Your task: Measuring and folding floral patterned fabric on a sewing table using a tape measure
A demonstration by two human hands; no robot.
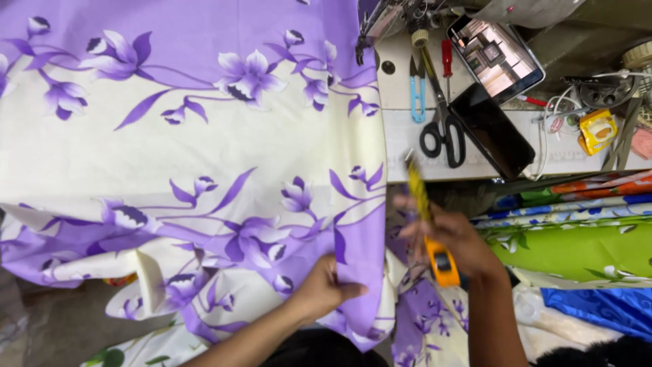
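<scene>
A large cream and purple floral fabric (190, 143) covers the sewing table. My left hand (324, 289) pinches the fabric's near edge at the lower middle. My right hand (451, 241), blurred by motion, grips an orange tape measure (441, 266) whose yellow blade (415, 187) sticks up toward the table edge. The right hand is just right of the fabric's edge, below the table's front rim.
On the white table top (397, 143) lie black scissors (441, 129), blue thread snips (416, 92), a red screwdriver (446, 58), and two phones (494, 54) (492, 132). Folded colourful fabrics (577, 238) are stacked at right. Part of a sewing machine (380, 20) sits at the top.
</scene>
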